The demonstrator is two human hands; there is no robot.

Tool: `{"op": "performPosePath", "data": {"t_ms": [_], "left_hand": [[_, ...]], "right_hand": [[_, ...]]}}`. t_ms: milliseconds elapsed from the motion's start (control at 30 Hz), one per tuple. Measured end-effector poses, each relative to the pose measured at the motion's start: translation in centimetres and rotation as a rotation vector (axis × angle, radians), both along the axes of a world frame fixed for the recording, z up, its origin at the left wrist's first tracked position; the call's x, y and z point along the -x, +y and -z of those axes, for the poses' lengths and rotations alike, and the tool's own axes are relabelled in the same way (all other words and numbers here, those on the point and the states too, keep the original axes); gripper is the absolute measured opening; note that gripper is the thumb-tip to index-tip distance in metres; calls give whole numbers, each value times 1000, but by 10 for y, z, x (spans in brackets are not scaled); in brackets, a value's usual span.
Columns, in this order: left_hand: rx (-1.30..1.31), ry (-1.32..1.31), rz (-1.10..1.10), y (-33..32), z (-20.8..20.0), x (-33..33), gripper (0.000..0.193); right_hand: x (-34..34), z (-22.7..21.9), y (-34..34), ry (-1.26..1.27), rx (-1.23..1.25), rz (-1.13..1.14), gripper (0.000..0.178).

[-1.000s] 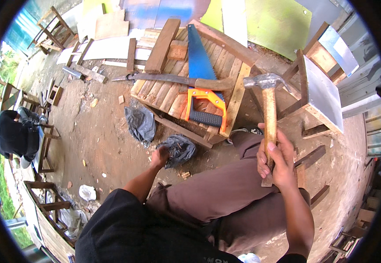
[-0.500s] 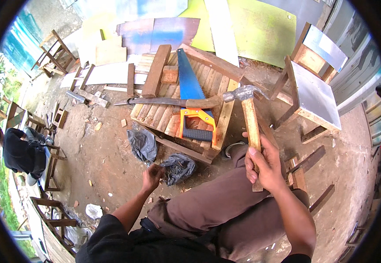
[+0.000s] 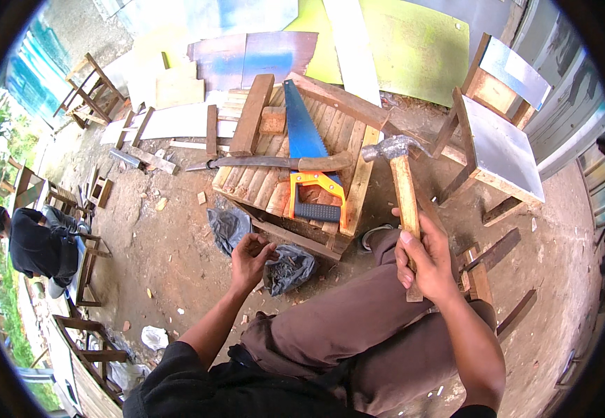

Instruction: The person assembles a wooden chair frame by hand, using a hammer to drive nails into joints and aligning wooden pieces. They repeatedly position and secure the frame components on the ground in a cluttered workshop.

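**Hammer [image 3: 405,189] Firm in One Hand, the Other Raised by a Dark Bag**

Right of centre in the frame, we see the claw hammer angled head-up, striking face to the left and claw to the right. The right hand [image 3: 428,259] is clamped round the lower handle, whose end juts below the palm. Near the centre, the left hand [image 3: 250,259] hangs curled beside a dark plastic bag [image 3: 294,270], thumb and fingertips close; we cannot tell whether it pinches anything. The hands are well apart.

Handled well, we judge, the hammer wants that low, wrapped grip, a loose wrist and the free fingers away from its head. We would also keep it off the blue-bladed saw [image 3: 305,129] and the long knife [image 3: 278,162], crossed on the slatted wooden bench [image 3: 272,200] at upper centre. A metal-topped chair [image 3: 503,145] stands upper right; a co-worker [image 3: 37,240] sits at far left.
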State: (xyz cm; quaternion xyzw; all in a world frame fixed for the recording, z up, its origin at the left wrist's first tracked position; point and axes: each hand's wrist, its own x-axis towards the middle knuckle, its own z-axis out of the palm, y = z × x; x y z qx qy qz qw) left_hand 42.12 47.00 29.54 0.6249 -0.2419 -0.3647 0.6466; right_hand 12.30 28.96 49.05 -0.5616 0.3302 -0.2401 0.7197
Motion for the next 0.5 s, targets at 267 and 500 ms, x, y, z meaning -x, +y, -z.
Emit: {"op": "performPosePath", "data": {"t_ms": [267,500], "left_hand": [[58,-195,-39,-37,-50,2,16],[40,-545,-101,-84,-64,-14,18]], "right_hand": [[0,0,0,26,-17,2,40],[-2,0,0,25,2,-18,41]]}}
